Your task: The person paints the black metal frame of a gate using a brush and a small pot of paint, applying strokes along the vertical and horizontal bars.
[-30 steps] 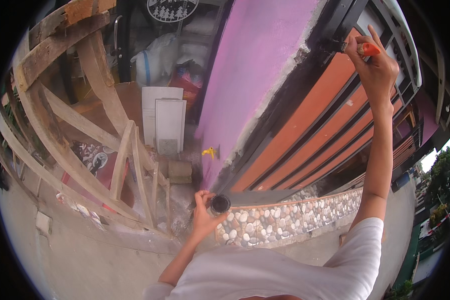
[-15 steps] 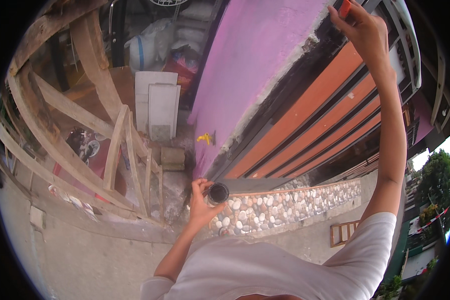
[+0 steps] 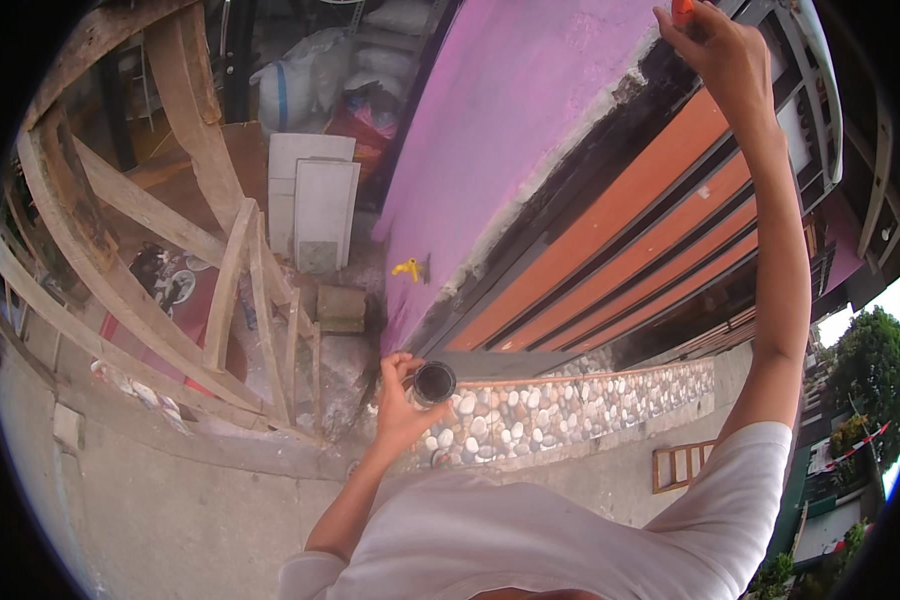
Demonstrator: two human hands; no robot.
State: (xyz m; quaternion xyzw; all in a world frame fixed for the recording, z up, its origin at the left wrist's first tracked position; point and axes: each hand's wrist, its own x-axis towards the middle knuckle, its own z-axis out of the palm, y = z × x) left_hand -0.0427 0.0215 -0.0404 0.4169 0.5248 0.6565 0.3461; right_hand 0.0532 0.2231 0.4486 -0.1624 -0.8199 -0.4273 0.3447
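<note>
My left hand [image 3: 399, 412] is wrapped round a small clear round cup [image 3: 436, 384] with dark, almost black contents, held low in front of my chest. High at the upper right, my right hand [image 3: 732, 62] is closed on a thin tool with an orange handle [image 3: 682, 12]; its working end is hidden or out of view. The tool is up by the dark strip [image 3: 664, 98] that runs between the pink wall [image 3: 520, 110] and an orange-and-black slatted panel [image 3: 595, 250]. White, rough patches line the wall's edge there.
A yellow tap [image 3: 407, 269] sticks out of the pink wall. Below the panel runs a pebble-faced ledge [image 3: 530, 420]. Wooden beams [image 3: 185, 255] stand at left, with white boards [image 3: 325, 210] and a block [image 3: 341, 308] behind. A small wooden frame [image 3: 678, 467] lies on the concrete floor.
My right hand has shifted slightly up and left with the orange-handled tool. My left hand still holds the cup in nearly the same place. The view has moved a little.
</note>
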